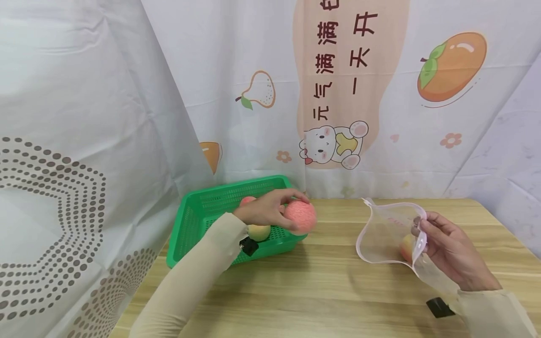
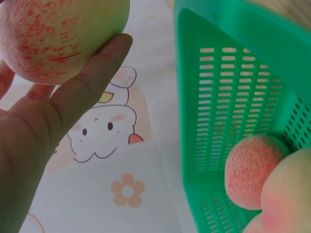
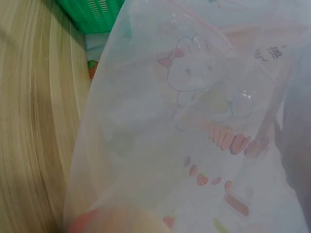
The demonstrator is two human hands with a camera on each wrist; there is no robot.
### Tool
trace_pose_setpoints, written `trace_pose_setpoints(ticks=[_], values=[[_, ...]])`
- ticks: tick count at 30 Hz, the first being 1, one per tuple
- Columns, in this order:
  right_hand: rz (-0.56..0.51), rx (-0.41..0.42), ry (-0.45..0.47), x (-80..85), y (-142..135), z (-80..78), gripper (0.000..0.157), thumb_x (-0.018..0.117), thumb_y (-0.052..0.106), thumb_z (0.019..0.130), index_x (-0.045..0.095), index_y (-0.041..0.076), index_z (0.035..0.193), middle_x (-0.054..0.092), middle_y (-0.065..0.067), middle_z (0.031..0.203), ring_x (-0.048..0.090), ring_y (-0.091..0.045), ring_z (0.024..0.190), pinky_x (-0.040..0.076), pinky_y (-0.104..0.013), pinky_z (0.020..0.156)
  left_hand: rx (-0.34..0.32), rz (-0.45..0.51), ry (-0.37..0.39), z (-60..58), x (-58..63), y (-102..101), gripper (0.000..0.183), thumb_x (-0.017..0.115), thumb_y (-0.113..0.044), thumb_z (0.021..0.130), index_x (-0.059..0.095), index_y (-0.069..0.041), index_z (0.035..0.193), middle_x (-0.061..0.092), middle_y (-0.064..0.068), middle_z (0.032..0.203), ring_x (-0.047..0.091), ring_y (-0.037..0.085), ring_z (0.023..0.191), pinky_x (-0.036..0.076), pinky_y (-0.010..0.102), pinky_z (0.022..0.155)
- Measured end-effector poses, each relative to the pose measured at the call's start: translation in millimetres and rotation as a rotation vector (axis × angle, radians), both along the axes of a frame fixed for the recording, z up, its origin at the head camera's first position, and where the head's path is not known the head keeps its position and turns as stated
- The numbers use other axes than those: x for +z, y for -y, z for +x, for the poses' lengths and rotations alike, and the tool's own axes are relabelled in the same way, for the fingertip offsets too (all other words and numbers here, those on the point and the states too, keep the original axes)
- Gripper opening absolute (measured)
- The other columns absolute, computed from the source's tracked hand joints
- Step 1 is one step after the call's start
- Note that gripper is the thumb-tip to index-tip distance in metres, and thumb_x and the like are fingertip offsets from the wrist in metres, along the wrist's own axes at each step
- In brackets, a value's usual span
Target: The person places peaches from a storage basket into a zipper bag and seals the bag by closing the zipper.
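A pink-red peach (image 1: 301,217) is gripped between the thumb and fingers of my left hand (image 1: 265,209), just over the right rim of a green plastic basket (image 1: 177,237). The left wrist view shows this peach's (image 2: 60,39) pale green side. Inside the basket lie a yellowish peach (image 1: 258,232) and a redder one (image 1: 247,201), partly hidden by the hand. My right hand (image 1: 456,251) pinches the rim of a translucent pink zip bag (image 1: 382,234), whose mouth gapes to the left. One peach (image 1: 407,247) rests in the bag; its top shows blurred in the right wrist view.
The basket stands at the back left of the wooden table (image 1: 321,291). A white printed curtain (image 1: 253,42) hangs behind the table, and another dotted cloth (image 1: 76,117) hangs on the left. Bare wood lies between basket and bag.
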State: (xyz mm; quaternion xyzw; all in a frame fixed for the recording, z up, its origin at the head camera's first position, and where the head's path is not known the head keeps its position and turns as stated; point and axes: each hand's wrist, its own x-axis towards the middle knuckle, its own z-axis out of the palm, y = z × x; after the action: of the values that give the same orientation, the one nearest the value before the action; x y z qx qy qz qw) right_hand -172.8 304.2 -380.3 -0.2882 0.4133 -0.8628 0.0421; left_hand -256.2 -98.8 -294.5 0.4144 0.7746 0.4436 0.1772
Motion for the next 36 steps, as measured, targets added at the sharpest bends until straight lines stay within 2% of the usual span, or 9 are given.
trace_pose_setpoints(ticks=[7,13,22,30,36], values=[[-0.017,0.032,0.0,1.0,0.7,0.0,0.043,0.019,-0.009,0.105,0.059,-0.005,0.12,0.062,-0.01,0.108,0.063,-0.017,0.094,0.056,-0.023,0.072,-0.004,-0.047,-0.038,0.8,-1.6,-12.8,0.055,0.079,-0.005,0.081,0.058,-0.008,0.132,0.055,0.004,0.131,0.054,0.021,0.115,0.055,0.032,0.086],[-0.032,0.049,0.007,1.4,1.4,0.7,0.043,0.019,-0.009,0.105,0.059,-0.006,0.12,0.062,-0.011,0.109,0.064,-0.018,0.095,0.056,-0.023,0.074,-0.009,-0.082,-0.041,3.2,-0.8,-27.3,0.054,0.08,-0.01,0.082,0.059,-0.014,0.132,0.058,-0.002,0.128,0.053,0.016,0.117,0.055,0.031,0.086],[-0.021,0.024,-0.005,1.5,3.2,-0.1,0.042,0.02,-0.009,0.105,0.059,-0.005,0.12,0.063,-0.011,0.107,0.064,-0.017,0.094,0.056,-0.022,0.071,-0.071,-0.023,-0.021,3.9,-5.3,-50.2,0.057,0.081,-0.005,0.079,0.06,-0.007,0.132,0.057,0.003,0.13,0.052,0.017,0.12,0.056,0.03,0.086],[-0.03,0.011,-0.005,1.7,5.2,0.0,0.042,0.021,-0.01,0.105,0.06,-0.005,0.12,0.063,-0.011,0.108,0.065,-0.018,0.094,0.056,-0.022,0.071,-0.087,-0.027,0.029,7.2,-5.6,-66.0,0.057,0.082,-0.005,0.08,0.059,-0.011,0.132,0.059,-0.003,0.129,0.05,0.013,0.123,0.056,0.029,0.083],[-0.032,0.014,-0.005,1.1,5.3,0.0,0.042,0.021,-0.01,0.105,0.06,-0.005,0.12,0.063,-0.012,0.108,0.065,-0.018,0.095,0.056,-0.023,0.072,-0.108,-0.019,0.015,9.2,-8.1,-80.0,0.055,0.084,-0.006,0.078,0.061,-0.013,0.128,0.06,-0.005,0.123,0.053,0.01,0.119,0.056,0.027,0.083]])
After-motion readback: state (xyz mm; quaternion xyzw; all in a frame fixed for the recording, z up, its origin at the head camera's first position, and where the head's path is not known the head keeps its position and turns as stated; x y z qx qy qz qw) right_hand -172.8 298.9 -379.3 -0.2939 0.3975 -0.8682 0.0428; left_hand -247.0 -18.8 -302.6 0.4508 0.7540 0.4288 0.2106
